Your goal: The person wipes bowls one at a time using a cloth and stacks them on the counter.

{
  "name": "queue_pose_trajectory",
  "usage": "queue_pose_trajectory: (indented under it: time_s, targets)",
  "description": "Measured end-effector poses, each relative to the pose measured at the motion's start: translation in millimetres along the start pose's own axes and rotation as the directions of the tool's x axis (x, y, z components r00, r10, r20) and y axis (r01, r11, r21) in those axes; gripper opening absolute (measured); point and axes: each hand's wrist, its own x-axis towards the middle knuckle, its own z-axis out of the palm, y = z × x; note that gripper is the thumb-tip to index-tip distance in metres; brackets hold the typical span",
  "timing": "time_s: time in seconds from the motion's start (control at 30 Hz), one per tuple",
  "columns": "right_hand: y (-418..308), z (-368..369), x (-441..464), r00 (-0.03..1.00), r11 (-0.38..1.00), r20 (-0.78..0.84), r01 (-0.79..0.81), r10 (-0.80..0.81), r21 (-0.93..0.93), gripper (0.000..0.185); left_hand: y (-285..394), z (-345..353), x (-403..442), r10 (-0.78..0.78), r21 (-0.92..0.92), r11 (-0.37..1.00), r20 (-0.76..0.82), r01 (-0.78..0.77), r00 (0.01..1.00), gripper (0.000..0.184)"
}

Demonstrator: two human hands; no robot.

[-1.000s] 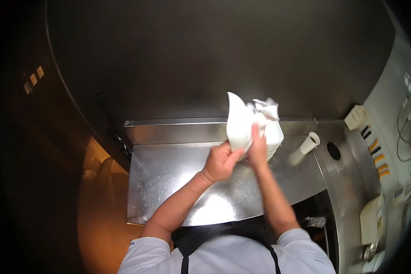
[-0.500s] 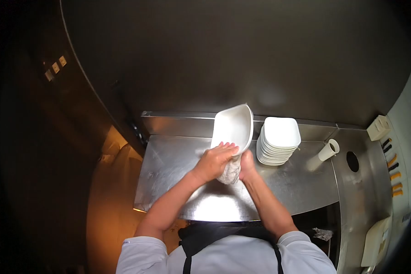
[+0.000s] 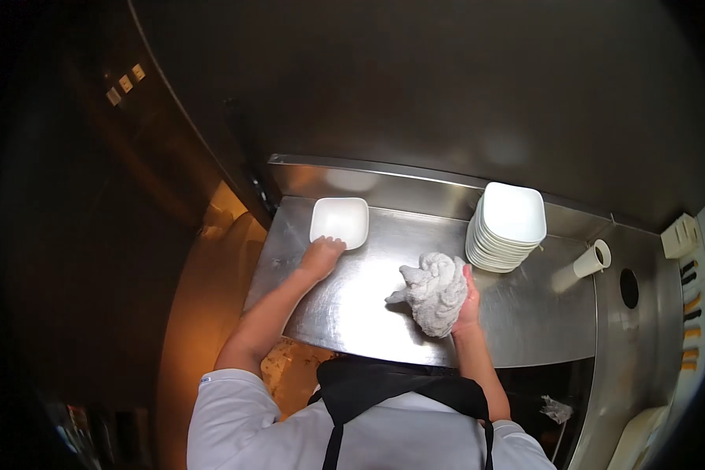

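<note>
A square white bowl (image 3: 341,215) sits on the left part of the steel counter, near its raised back edge. My left hand (image 3: 323,257) has its fingers curled over the bowl's near rim, the thumb hidden. To the right, my right hand (image 3: 468,304) grips a bunched, light grey cloth (image 3: 433,294) above the counter. Most of the fingers of this hand are behind the cloth. Just beyond the cloth rises a tall stack of square white dishes (image 3: 513,215).
The steel counter (image 3: 368,305) runs along a dark wall. Right of the stack, a white cylinder (image 3: 591,260) leans near a round dark hole (image 3: 629,288). Several knives with orange or black handles (image 3: 691,317) line the far right. A crumpled cloth (image 3: 556,409) lies below the counter.
The bowl, tilted up between both hands with the cloth before, now rests at the counter's left. My hands have parted, the right keeping the cloth. The whole view has shifted slightly.
</note>
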Motion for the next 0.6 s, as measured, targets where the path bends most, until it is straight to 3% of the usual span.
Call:
queue_pose_trajectory:
  time_s: [0.07,0.1,0.17,0.27,0.4,0.47,0.53,0.57,0.6]
  targets:
    - [3.0,-3.4,-6.8,1.000,1.000,-0.013,-0.009,0.009,-0.005,0.066,-4.6,-5.8,12.1,-0.055,0.036,0.998,0.116,0.051,0.992,0.019]
    - [3.8,-5.9,-9.8,0.997,0.999,-0.073,0.003,-0.005,-0.036,0.067,11.8,-25.4,21.5,-0.144,0.124,0.985,0.197,0.121,0.970,0.031]
    - [7.0,-19.3,-13.1,0.997,1.000,-0.074,-0.020,0.021,0.008,0.068,53.9,-59.3,45.0,-0.049,0.070,0.996,0.014,0.048,0.999,0.042]
    - [14.0,-42.7,-18.4,0.995,0.999,-0.090,-0.034,0.036,0.033,0.067,135.6,-93.7,98.0,0.181,-0.174,0.962,-0.167,-0.209,0.969,0.060]
    - [29.1,-37.8,-20.6,0.991,0.998,-0.130,-0.050,0.045,-0.033,0.062,253.8,-95.6,168.8,0.481,-0.244,0.785,-0.338,-0.569,0.809,0.057]
    - [33.8,-38.3,-19.5,0.991,0.996,-0.116,-0.067,0.060,-0.061,0.061,296.8,-79.2,195.3,0.509,-0.204,0.801,-0.260,-0.562,0.820,0.050]
    - [31.8,-23.3,-25.4,0.986,0.996,-0.167,-0.026,0.011,-0.083,0.060,326.2,-68.3,209.9,0.421,-0.224,0.891,0.088,-0.394,0.903,0.042]
    - [31.6,-18.5,-26.8,0.980,0.995,-0.197,0.013,-0.032,-0.099,0.059,332.5,-65.0,216.2,0.355,-0.207,0.929,0.260,-0.307,0.898,0.041]
    - [31.3,-15.7,-28.0,0.971,0.992,-0.227,0.051,-0.076,-0.114,0.058,333.6,-66.2,218.2,0.366,-0.239,0.920,0.240,-0.310,0.899,0.039]
